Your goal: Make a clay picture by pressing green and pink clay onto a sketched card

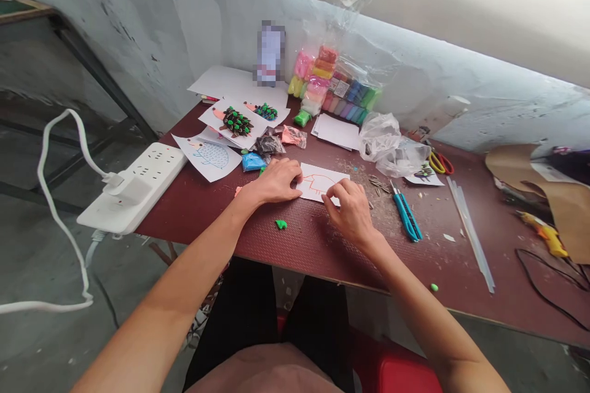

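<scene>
A white paper card [318,183] with a hedgehog outline in orange lies on the tabletop between my two hands. At its left edge, my left hand [282,180] is closed, its thumb and fingertips on the card. My right hand [349,207] curls over the lower right corner with thumb and fingers drawn together; its fingertips are partly hidden. Just below the card sits a small lump of green clay [281,225]. A blue clay packet [253,162] lies beyond my left wrist.
Seed-covered hedgehog pictures [235,121] and a blue hedgehog drawing [207,156] lie left. Bagged clay [341,89] stands behind. To the right are a blue utility knife [406,214], scissors [441,163], glue sticks [471,236] and a yellow glue gun [546,234]. A power strip [133,187] overhangs the left edge.
</scene>
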Demonstrator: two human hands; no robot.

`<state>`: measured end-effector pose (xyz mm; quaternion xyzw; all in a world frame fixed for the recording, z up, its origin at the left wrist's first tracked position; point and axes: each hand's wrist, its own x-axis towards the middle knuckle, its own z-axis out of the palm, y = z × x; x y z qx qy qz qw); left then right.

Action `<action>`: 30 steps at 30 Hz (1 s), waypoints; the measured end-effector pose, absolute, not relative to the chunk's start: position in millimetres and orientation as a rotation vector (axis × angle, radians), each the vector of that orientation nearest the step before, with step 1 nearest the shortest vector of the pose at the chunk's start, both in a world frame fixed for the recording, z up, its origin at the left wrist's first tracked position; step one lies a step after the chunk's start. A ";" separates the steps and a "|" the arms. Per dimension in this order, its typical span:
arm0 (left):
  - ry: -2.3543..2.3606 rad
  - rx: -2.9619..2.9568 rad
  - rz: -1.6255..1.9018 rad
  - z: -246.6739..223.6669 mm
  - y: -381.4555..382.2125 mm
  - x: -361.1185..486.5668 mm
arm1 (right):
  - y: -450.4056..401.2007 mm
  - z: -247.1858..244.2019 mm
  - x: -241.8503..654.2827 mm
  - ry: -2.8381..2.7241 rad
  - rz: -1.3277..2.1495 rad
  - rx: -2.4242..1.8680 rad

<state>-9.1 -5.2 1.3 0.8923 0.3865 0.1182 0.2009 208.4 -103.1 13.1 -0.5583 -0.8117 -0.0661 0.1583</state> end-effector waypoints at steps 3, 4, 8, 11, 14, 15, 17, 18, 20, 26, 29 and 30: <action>1.080 2.441 0.410 3.4 -4.4 -9.7 | -104.6 8.1 206.9 -2.286 -0.181 -1.590; 1.097 2.417 0.447 4.2 -4.1 -9.4 | -104.2 7.1 205.2 -2.296 -0.177 -1.587; 1.175 2.347 0.601 6.4 -2.8 -7.2 | -92.2 11.1 199.6 -2.213 -0.160 -1.665; 1.239 2.317 0.680 6.3 -1.9 -6.8 | -73.5 17.4 202.7 -2.125 -0.107 -1.811; 1.273 2.312 0.691 4.2 -1.1 -7.3 | -59.0 16.9 211.0 -2.103 -0.070 -2.056; 1.271 2.317 0.682 3.1 -0.9 -7.3 | -56.8 14.8 213.7 -2.116 -0.060 -2.084; 1.252 2.332 0.660 0.5 -0.8 -7.0 | -55.8 9.3 217.7 -2.159 -0.059 -2.094; 1.234 2.342 0.646 -0.9 -0.9 -6.7 | -56.3 6.7 218.7 -2.185 -0.065 -2.088; 1.194 2.370 0.613 -3.6 -1.3 -6.2 | -57.8 3.5 218.9 -2.219 -0.093 -2.095; 1.127 2.428 0.456 -5.2 -1.5 -9.8 | -56.7 8.8 213.5 -2.237 -0.079 -2.196; 1.105 2.413 0.388 -2.0 -1.3 -13.5 | -56.1 9.4 212.7 -2.223 -0.028 -2.228; 1.093 2.407 0.368 -0.7 -1.4 -14.7 | -56.2 8.5 212.9 -2.213 -0.025 -2.231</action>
